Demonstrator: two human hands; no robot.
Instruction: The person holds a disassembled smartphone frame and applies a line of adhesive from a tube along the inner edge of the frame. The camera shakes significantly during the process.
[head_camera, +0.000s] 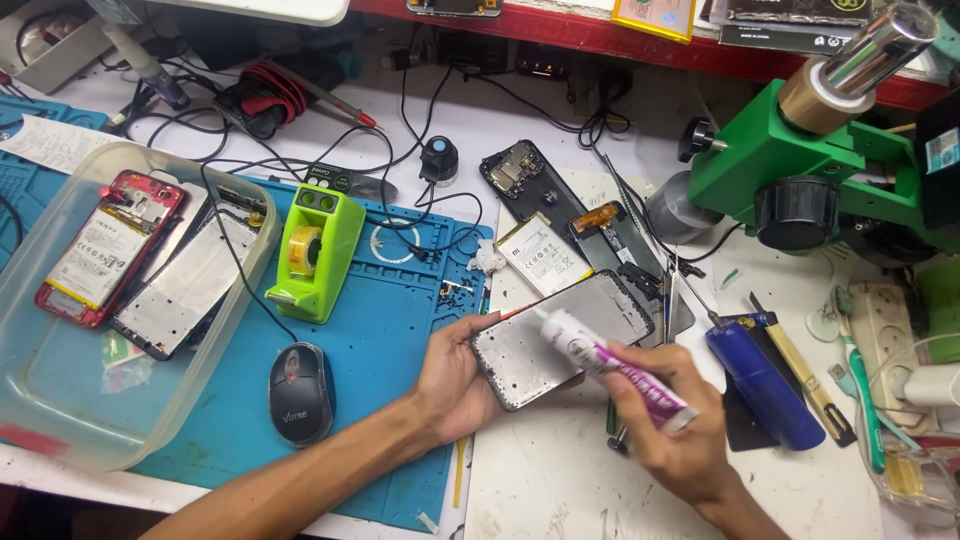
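Note:
My left hand (452, 375) grips the left edge of a grey phone frame (545, 345) and holds it tilted just above the bench. My right hand (672, 425) holds a white and purple glue tube (612, 367), its nozzle touching the upper part of the frame. Behind the frame lie a white phone battery (543, 256) and an opened black phone body (545, 195) with its board showing.
A blue work mat (375, 330) carries a green tape dispenser (315, 255) and a black mouse (300, 392). A clear plastic tub (95, 390) at left holds opened phones. A green microscope (800, 165), a blue screwdriver handle (762, 382) and tools crowd the right.

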